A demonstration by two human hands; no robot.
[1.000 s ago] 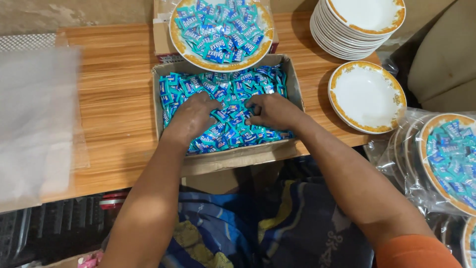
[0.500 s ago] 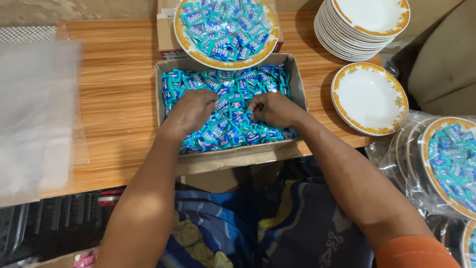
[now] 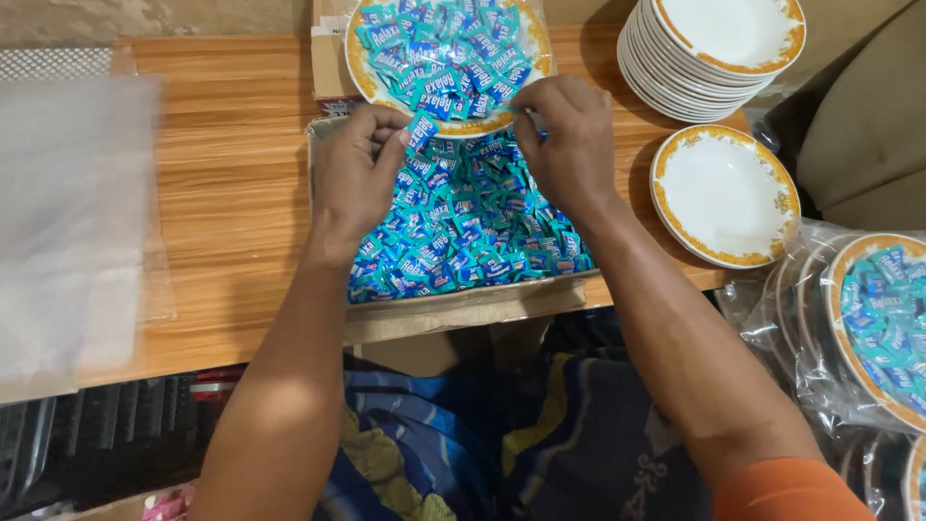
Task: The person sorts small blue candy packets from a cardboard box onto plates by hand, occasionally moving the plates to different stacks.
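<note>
A shallow cardboard box (image 3: 453, 307) full of small blue-wrapped candies (image 3: 463, 232) lies on the wooden table. Behind it sits a gold-rimmed white plate (image 3: 359, 69) heaped with the same candies. My left hand (image 3: 355, 174) is raised at the plate's near rim, pinching a few blue candies between thumb and fingers. My right hand (image 3: 569, 140) hovers at the plate's right near rim, fingers curled around candies, with only a bit of blue showing.
A stack of gold-rimmed white plates (image 3: 719, 53) stands at the back right, with one single plate (image 3: 723, 193) in front of it. Candy-filled plates wrapped in clear plastic (image 3: 873, 323) sit at the right. Clear plastic sheets (image 3: 68, 212) cover the table's left.
Both hands have lifted out of the candy box and moved away from me to the near rim of the heaped plate, carrying candies.
</note>
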